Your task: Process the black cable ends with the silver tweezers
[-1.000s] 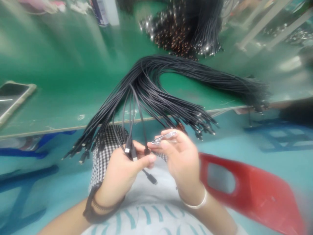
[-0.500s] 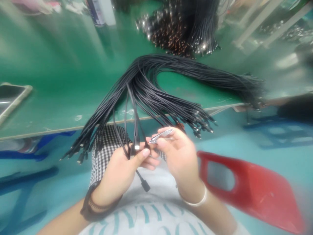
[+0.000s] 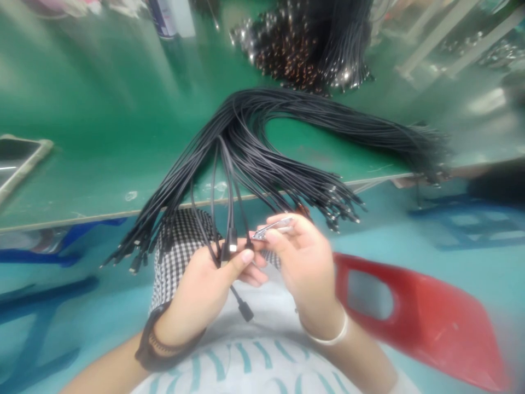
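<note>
My left hand (image 3: pixel 217 268) is closed on several black cables (image 3: pixel 230 191), with their plugs between thumb and fingers. One cable plug (image 3: pixel 246 312) hangs down below this hand. A silver nail clipper (image 3: pixel 273 227) is pinched in my right hand (image 3: pixel 305 260). Its tip is right by a plug (image 3: pixel 248 242) at my left fingertips; whether it touches is too small to tell. These cables come from a big bundle of black cables (image 3: pixel 254 109) draped over the edge of the green table (image 3: pixel 102 137).
More cables with metal ends (image 3: pixel 295 54) lie piled at the back. A spray can (image 3: pixel 162 19) stands at the far left, and a pale-framed tray (image 3: pixel 41 150) sits at the left edge. A red stool (image 3: pixel 430 312) is on my right, a blue stool (image 3: pixel 484 221) beyond it.
Both hands stay almost in place. The nail clipper has tilted very slightly at the plug, and the whole view has shifted a little.
</note>
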Tool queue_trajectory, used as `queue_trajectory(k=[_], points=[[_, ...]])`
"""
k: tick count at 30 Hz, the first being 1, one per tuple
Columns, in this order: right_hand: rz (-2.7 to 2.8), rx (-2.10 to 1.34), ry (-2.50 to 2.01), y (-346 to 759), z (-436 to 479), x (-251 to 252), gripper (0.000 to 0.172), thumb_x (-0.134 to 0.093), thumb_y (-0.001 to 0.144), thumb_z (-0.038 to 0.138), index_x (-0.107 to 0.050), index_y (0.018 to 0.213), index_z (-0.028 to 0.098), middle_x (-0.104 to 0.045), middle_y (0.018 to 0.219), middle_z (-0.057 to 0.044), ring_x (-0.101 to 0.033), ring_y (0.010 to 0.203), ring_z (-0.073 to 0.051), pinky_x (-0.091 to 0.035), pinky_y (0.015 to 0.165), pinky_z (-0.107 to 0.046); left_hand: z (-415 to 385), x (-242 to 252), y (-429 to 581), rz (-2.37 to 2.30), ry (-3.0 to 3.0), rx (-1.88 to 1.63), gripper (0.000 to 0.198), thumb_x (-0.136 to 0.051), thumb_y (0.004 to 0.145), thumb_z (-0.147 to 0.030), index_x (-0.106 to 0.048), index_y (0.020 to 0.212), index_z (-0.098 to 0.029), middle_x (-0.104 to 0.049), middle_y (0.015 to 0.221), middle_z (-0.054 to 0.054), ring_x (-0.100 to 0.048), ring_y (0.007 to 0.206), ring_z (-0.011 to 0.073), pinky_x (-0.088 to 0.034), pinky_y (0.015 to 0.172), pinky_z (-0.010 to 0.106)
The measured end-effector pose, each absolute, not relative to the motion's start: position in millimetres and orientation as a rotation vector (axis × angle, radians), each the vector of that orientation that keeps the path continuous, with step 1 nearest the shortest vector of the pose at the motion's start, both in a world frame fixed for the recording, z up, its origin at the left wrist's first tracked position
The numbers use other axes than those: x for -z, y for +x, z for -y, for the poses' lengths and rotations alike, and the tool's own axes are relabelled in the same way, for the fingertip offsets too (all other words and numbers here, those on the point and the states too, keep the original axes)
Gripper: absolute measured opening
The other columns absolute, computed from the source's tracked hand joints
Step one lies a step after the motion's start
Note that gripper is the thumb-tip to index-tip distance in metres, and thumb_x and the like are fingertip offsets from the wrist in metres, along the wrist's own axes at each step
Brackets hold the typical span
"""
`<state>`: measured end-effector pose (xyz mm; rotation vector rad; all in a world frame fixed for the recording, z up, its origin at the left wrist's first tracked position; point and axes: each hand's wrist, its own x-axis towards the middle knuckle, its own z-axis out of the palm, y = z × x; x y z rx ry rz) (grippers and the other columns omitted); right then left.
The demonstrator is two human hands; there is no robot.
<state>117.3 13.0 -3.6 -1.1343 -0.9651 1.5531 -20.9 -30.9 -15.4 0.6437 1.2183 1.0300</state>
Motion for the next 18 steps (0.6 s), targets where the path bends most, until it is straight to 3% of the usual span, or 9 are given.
queue_trajectory(k=[6,11,18], points=[[0.939,-1.599,-0.981,119,-9,8,0.019,-0.076,0.079,0.017,-0.068,0.093,0.026,-0.077,0.09,0.001,-0.076,0.081,-0.018,-0.064,0.071,-0.029,31,13,-18,-0.843,0.47,-1.09,0.016,-0.065,0.091,-0.028,-0.074,0.086,-0.016,-0.069,0.069,0.0,-0.065,0.049,0.0083,-0.051,0.051,0.016],[1.08,-1.402,-0.883,121,-7,13,0.03,-0.076,0.079,0.01,-0.07,0.101,0.029,-0.074,0.105,0.001,-0.072,0.089,-0.014,-0.062,0.08,-0.027,33,12,-15,-0.657,0.27,-1.096,0.016,-0.068,0.088,-0.029,-0.074,0.086,-0.014,-0.067,0.064,0.0,-0.059,0.038,0.0064,-0.048,0.04,0.013],[1.336,-1.194,-0.695,126,-8,20,0.033,-0.076,0.078,0.009,-0.071,0.103,0.029,-0.076,0.099,0.0,-0.064,0.096,-0.018,-0.056,0.084,-0.035,35,13,-16,-0.509,0.209,-1.084,0.019,-0.064,0.092,-0.028,-0.073,0.083,-0.015,-0.061,0.057,-0.002,-0.047,0.031,0.0022,-0.046,0.035,0.011]])
